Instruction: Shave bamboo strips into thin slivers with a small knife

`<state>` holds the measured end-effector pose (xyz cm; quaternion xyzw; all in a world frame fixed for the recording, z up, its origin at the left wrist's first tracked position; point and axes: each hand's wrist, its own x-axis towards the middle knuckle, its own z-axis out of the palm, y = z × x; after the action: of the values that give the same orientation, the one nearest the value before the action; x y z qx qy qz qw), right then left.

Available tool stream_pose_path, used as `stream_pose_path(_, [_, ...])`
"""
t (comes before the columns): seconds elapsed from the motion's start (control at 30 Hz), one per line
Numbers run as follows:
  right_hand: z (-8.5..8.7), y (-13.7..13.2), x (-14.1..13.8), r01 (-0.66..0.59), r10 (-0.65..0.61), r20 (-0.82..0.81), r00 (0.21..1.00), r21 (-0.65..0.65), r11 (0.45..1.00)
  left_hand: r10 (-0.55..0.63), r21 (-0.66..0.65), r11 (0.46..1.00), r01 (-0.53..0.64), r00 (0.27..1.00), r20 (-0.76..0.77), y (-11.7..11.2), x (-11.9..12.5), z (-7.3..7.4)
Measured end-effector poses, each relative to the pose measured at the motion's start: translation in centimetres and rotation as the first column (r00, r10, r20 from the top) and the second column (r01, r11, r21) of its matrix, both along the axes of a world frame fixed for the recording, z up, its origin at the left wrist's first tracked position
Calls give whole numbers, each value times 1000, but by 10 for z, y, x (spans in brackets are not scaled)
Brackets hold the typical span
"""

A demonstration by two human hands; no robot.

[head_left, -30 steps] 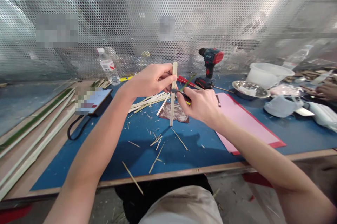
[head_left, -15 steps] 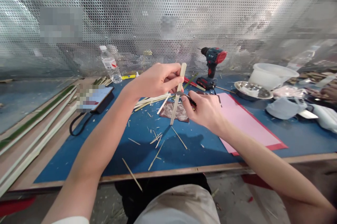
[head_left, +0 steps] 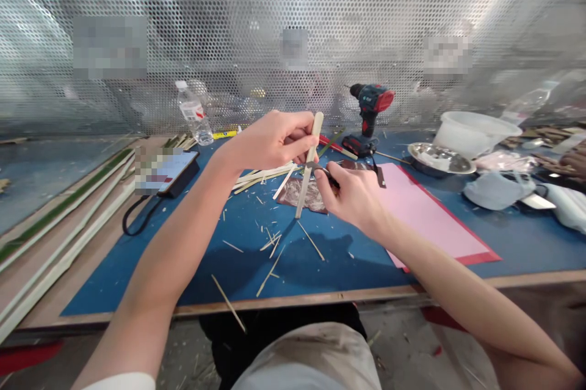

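My left hand (head_left: 288,141) pinches a pale, flat bamboo strip (head_left: 303,193) near its upper end. The strip stands nearly upright, tilted a little, with its lower tip at the blue tabletop (head_left: 201,274). Closed around the dark handle of a small knife (head_left: 312,165) is my right hand (head_left: 354,193); the blade lies across the strip just below my left fingers. Behind the strip is a crumpled brown and clear plastic packet (head_left: 315,198). Thin shavings (head_left: 273,240) are scattered in front, and a bundle of pale strips (head_left: 260,176) lies beneath my left wrist.
A cordless drill (head_left: 368,115) stands at the back, with a water bottle (head_left: 195,112) farther left. Pink paper (head_left: 425,213), a metal bowl (head_left: 442,161) and a white tub (head_left: 473,133) sit to the right. A phone (head_left: 169,173) and long bamboo lengths (head_left: 68,237) lie left.
My right hand and the knife have shifted very slightly along the strip. The left hand and the bamboo strip stay almost where they were.
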<state>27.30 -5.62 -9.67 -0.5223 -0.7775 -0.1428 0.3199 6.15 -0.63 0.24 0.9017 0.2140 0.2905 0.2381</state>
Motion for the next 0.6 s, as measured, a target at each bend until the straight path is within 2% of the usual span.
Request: stream_pose_path(0.6, [-1, -4, -2, -8, 7, -16, 1000, -43, 999, -43, -79, 996, 42, 999, -6, 0, -3, 3])
